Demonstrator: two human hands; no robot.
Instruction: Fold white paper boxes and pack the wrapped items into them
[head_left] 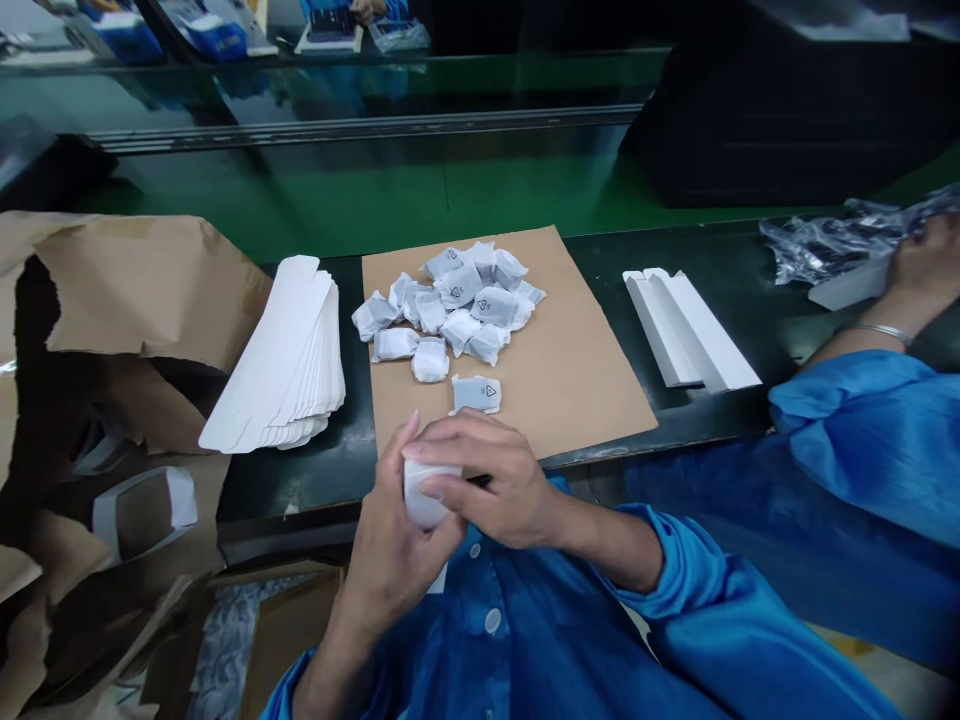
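Observation:
My left hand point(390, 540) and my right hand point(487, 480) meet in front of my chest, both closed around a small white box point(421, 495). The fingers of the right hand lie over its top. Just beyond the hands lies a brown paper sheet point(577, 370) bearing a pile of several small white wrapped packets point(450, 310). One packet point(477, 394) lies apart, nearest my hands. A fanned stack of flat white cartons point(289, 360) rests left of the sheet.
Crumpled brown paper and an open cardboard box point(112, 400) fill the left. Folded white cartons point(694, 325) lie to the right. A co-worker's blue sleeve point(870, 430) and hand point(926, 265) reach clear plastic bags point(840, 240). A green conveyor belt point(375, 190) runs behind.

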